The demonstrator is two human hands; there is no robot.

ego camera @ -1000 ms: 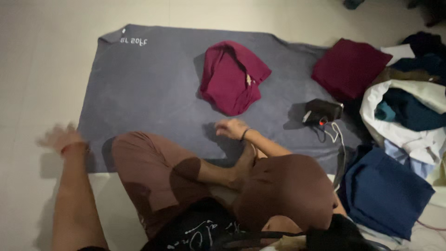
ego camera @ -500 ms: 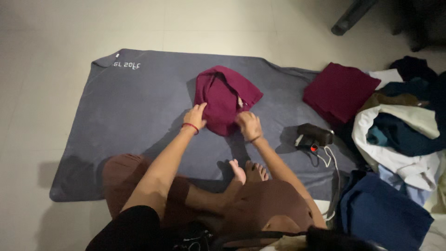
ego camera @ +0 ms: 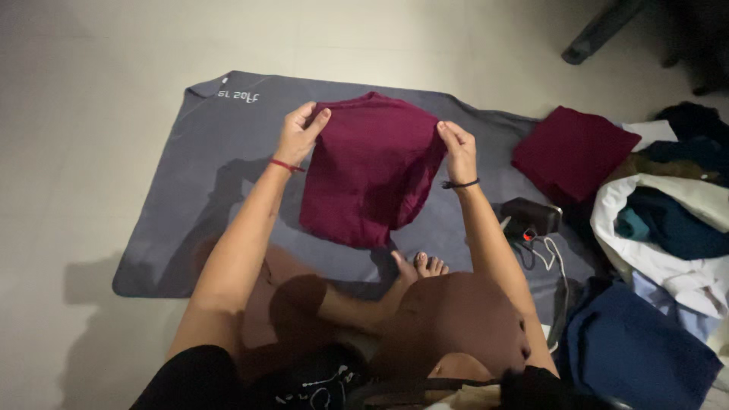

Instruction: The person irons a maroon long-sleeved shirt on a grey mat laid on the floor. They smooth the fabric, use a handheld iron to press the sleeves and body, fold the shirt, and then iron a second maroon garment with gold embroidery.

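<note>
Maroon garment now lifted off grey mat; left hand, right hand fingers pinching top corners.

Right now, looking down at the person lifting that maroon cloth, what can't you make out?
- Maroon garment, head view: hangs bunched between the left hand and right hand; its type stays unclear.
- Clothes pile: cut off by the right edge.
- Small black device: too dark to identify.
- Grey mat: near part hidden behind the knees.
- Dark object, top right: cut by the frame.
</note>
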